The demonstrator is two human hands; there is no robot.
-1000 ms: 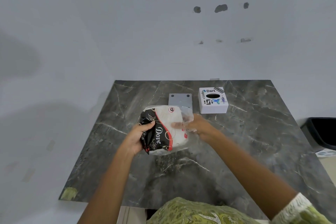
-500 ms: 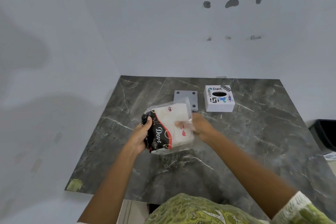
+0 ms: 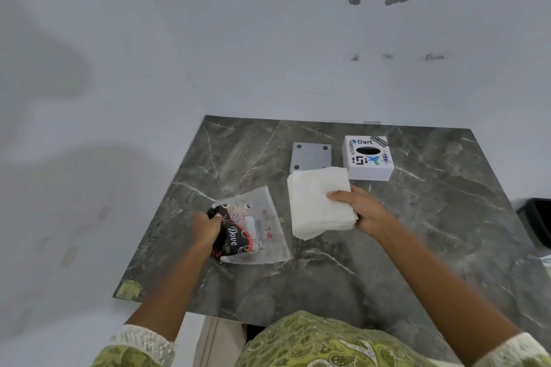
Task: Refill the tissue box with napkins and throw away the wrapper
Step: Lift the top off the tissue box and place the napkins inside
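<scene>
Right grip [image 3: 365,213] closes on a stack of white napkins [image 3: 319,202], thumb on top, held above the marble surface [image 3: 447,217]. Left grip [image 3: 205,231] clutches the flattened, empty wrapper [image 3: 253,232] just left of the stack. Beyond the right grip sit the tissue box [image 3: 368,158] and a grey plate [image 3: 311,156] beside it.

Right hand [image 3: 365,213] grips napkins [image 3: 319,202]; left hand [image 3: 205,229] grips wrapper [image 3: 253,232].

A plain home-like room: grey marble-patterned table [image 3: 417,232] against a bare white wall [image 3: 268,39] with patched holes.
</scene>
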